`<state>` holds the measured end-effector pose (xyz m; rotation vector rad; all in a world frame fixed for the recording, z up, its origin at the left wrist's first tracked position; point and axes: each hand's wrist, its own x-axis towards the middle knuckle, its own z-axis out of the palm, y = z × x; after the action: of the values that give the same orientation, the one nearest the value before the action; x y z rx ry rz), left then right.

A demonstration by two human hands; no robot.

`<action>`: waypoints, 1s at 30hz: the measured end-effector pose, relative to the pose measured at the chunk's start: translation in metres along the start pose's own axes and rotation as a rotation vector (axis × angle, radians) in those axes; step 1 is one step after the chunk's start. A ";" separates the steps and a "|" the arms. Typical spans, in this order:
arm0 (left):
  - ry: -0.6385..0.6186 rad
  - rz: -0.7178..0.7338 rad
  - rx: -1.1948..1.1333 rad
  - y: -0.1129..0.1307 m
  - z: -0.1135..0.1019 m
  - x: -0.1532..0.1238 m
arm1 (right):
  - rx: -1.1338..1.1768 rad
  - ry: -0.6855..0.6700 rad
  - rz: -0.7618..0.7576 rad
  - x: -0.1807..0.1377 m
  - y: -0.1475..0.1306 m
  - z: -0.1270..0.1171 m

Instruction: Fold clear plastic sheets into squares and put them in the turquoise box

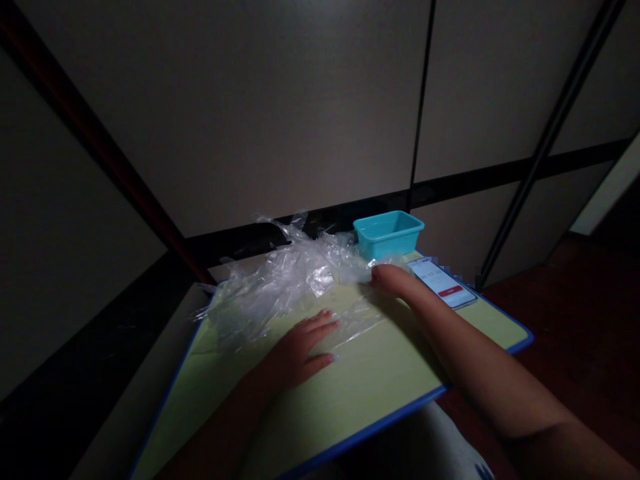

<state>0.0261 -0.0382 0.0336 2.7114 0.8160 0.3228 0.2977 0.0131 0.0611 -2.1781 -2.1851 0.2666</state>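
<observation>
My left hand [306, 343] lies over the board with its fingers stretched and apart, holding nothing. Its fingertips touch or hover just above a flat piece of clear plastic film [357, 321]. Farther off to the right, my right hand [389, 275] is bent down with its fingers curled and mostly hidden; thin clear plastic shows on both sides of it. A loose heap of crumpled clear plastic pieces [280, 283] spreads in front of my left hand, some with finger-like ends sticking up.
A turquoise plastic tub [389, 239] stands at the board's far edge, behind my right hand. A phone with a lit timer screen [440, 281] lies right of my right wrist. The pale yellow board [400, 367] has a blue rim. Wardrobe-like panels [280, 120] rise close behind.
</observation>
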 end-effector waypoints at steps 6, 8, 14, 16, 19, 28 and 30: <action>-0.181 0.002 0.051 -0.001 0.002 0.002 | 0.000 -0.047 -0.029 -0.002 -0.006 0.005; -0.192 -0.002 0.060 0.001 0.000 0.002 | -0.004 -0.061 -0.042 -0.002 -0.006 0.005; -0.193 -0.007 0.052 0.006 -0.002 0.001 | -0.014 -0.091 -0.075 -0.003 -0.007 0.005; -0.191 -0.009 0.054 0.006 -0.002 0.001 | -0.014 -0.091 -0.086 -0.005 -0.008 0.003; -0.187 -0.010 0.054 0.006 -0.002 0.000 | -0.010 -0.083 -0.100 -0.007 -0.010 0.001; 0.109 -0.062 0.072 0.003 -0.004 0.003 | -0.003 -0.078 -0.085 -0.009 -0.013 0.000; 0.258 -0.149 0.092 -0.001 -0.006 0.004 | 0.001 -0.068 -0.088 -0.009 -0.012 0.000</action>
<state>0.0269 -0.0341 0.0396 2.7075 1.1219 0.6246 0.2859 0.0044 0.0640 -2.0955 -2.3084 0.3423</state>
